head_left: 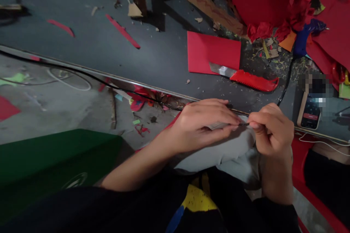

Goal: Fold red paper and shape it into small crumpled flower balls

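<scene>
Just over the table's near edge, above my lap, both hands pinch a short, thin, dark twig-like piece (243, 124). My left hand (202, 123) grips one end between thumb and fingertips, its other fingers stretched over it. On the other end, my right hand (273, 127) is closed, thumb against the bent index finger. Most of the piece is hidden, so its exact kind is unclear. Beyond the hands lies a red-handled knife (254, 80), its blade resting partly on a folded red paper (213, 49).
A phone (310, 113) lies at right near the edge. Behind it is a blue glue gun (303, 40) with a black cord (286, 83). Red strips (123, 31) and scraps dot the grey table (161, 54). A green bin-like object (60, 156) stands lower left.
</scene>
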{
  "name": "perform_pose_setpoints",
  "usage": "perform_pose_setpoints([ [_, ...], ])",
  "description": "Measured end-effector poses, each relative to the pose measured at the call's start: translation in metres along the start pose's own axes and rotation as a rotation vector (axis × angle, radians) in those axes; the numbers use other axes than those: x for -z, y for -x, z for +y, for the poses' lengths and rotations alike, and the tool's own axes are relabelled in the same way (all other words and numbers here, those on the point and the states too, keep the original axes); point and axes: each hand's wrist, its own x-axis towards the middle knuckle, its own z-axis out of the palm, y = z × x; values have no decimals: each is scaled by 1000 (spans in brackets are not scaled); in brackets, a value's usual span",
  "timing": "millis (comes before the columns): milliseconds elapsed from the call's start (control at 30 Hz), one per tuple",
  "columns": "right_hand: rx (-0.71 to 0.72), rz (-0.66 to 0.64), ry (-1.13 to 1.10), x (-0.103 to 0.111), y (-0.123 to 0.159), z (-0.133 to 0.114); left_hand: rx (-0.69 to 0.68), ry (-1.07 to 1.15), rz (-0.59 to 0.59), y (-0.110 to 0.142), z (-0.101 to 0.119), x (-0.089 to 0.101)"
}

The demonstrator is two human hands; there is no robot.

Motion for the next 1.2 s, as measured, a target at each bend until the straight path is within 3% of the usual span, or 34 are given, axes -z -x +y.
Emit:
perform_pose_setpoints([
  [133, 72, -55, 265, -1, 1, 0, -33, -249, 22, 1, -3, 2],
  [233, 101, -70, 341, -1, 0, -1, -47, -270, 24, 2, -5, 0],
  [367, 117, -40, 350, -1, -1, -4, 36, -114, 71, 3, -3, -2],
  [733, 158, 55, 323, 0, -2, -1, 442, 320, 189, 4, 6, -11],
  [867, 133, 77, 291, 0, 0, -1, 413, 317, 264, 3, 4, -11],
  [1067, 122, 159, 225, -4, 0, 1, 349, 358, 267, 5, 4, -11],
  [1200, 122, 180, 206, -5, -1, 2, 291, 384, 174, 4, 5, -5],
])
